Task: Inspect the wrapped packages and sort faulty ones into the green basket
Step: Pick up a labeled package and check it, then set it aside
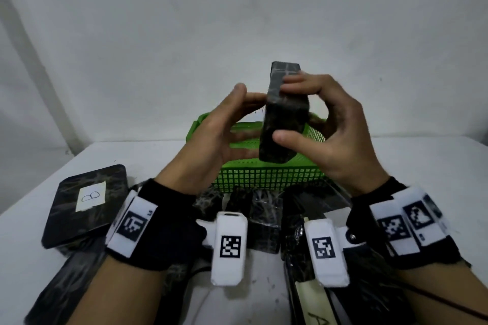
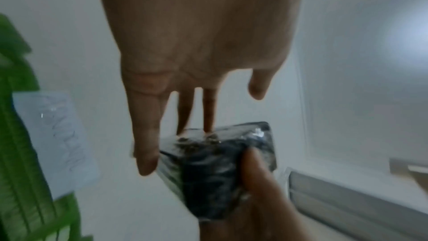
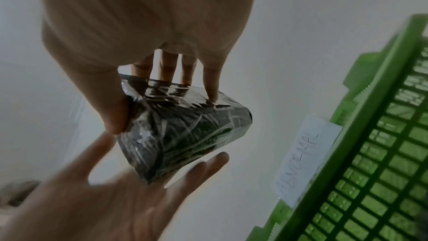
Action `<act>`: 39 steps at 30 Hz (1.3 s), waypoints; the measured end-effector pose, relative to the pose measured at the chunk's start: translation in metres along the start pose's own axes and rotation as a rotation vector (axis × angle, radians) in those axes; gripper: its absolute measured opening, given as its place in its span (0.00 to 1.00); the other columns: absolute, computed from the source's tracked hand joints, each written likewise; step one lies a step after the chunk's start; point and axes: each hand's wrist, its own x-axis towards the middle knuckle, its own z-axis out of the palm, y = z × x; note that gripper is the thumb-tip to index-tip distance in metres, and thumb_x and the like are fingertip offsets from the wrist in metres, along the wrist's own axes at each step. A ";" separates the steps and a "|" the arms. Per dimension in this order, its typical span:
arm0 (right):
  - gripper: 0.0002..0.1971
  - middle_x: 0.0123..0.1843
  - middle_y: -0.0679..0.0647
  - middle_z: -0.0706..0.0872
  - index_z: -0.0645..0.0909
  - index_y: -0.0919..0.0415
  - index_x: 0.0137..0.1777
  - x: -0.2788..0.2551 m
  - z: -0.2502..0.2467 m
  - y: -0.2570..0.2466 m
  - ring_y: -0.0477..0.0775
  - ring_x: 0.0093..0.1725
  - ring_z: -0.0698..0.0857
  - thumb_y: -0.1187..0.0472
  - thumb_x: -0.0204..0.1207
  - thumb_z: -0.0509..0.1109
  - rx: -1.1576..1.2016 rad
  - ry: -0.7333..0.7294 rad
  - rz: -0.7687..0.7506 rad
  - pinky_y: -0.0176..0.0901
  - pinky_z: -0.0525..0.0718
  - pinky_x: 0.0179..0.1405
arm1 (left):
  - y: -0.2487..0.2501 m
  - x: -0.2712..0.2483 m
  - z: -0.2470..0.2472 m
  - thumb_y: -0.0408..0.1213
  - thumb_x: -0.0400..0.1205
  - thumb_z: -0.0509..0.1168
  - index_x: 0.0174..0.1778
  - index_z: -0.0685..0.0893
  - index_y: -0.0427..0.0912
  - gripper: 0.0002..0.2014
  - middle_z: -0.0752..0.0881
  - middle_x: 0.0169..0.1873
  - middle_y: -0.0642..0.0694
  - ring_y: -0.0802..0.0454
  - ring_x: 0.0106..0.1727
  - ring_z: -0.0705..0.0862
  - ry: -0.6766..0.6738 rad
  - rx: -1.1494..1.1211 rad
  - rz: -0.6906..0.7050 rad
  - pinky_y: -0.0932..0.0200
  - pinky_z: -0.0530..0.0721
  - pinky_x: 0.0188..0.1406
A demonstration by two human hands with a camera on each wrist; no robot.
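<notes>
A dark, rectangular package wrapped in glossy clear film (image 1: 285, 113) is held upright in mid-air above the green plastic mesh basket (image 1: 266, 173), its long axis running nearly vertical with the top tipped slightly away from the person. The right hand (image 1: 335, 134) is clamped on it, the thumb pressed to the near face low down and the fingers curled over the far upper side, a hold confirmed in the right wrist view, where the fingertips (image 3: 214, 96) are seen on the film. The left hand (image 1: 211, 134) is spread and relaxed just beside the package's left face, fingers extended under and behind it; light contact by two fingertips is suggested in the left wrist view, but nothing is gripped. The basket lies directly below and slightly beyond the package, so a short lowering would be enough if a fault is judged present. Other dark wrapped packages, one bearing a white paper label (image 1: 91, 196), are left on the white table (image 1: 409, 166) near the wrists.
</notes>
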 end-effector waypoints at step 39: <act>0.50 0.81 0.52 0.71 0.62 0.55 0.87 0.001 -0.003 0.016 0.48 0.82 0.70 0.81 0.66 0.77 -0.321 -0.222 -0.076 0.38 0.71 0.78 | 0.006 -0.011 -0.004 0.40 0.77 0.73 0.68 0.76 0.54 0.23 0.82 0.65 0.47 0.41 0.62 0.87 -0.075 0.139 0.243 0.23 0.87 0.46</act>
